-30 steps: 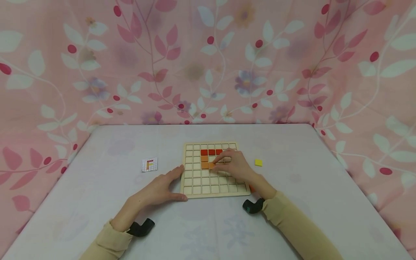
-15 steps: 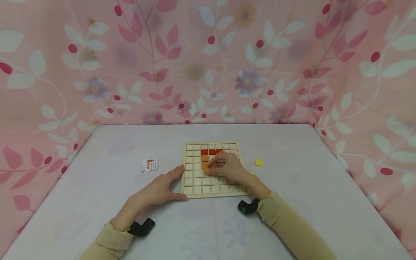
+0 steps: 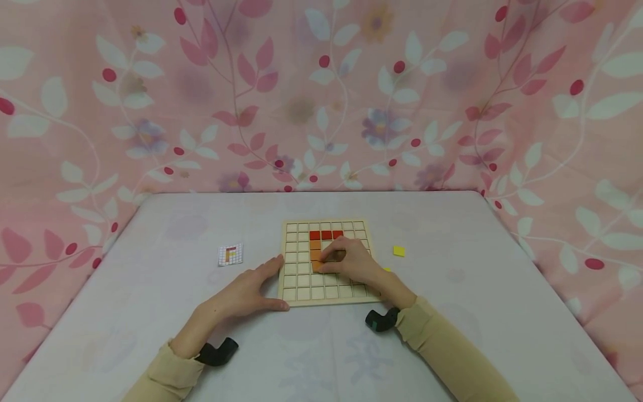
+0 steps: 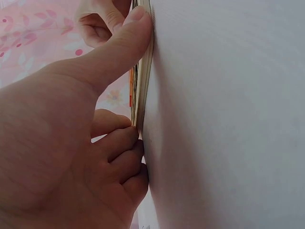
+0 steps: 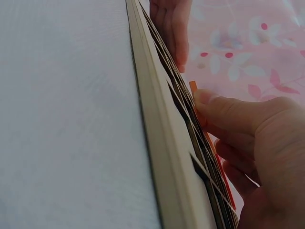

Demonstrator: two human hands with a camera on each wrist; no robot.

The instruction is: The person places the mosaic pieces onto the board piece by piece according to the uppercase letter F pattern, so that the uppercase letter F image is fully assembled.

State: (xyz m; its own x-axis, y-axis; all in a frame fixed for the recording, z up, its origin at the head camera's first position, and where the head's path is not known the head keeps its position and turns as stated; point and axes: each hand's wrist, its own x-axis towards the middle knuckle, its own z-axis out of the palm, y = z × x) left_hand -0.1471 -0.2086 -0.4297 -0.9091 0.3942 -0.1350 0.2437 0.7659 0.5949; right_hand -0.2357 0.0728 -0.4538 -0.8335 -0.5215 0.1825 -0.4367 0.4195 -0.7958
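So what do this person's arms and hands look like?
The left hand and right hand are bare. The sleeves are beige, with folded cuffs. A curved black piece juts out near each cuff; the right one bears a small green mark.

A card lies left of the board, a tile to its right

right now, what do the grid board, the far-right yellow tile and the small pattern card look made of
Grid board: probably unpainted wood, matte, from its pale tan surface and edge.
Yellow tile: smooth-looking plastic or painted wood; even colour fits both.
Pattern card: likely matte paper, flat and white with grid lines.
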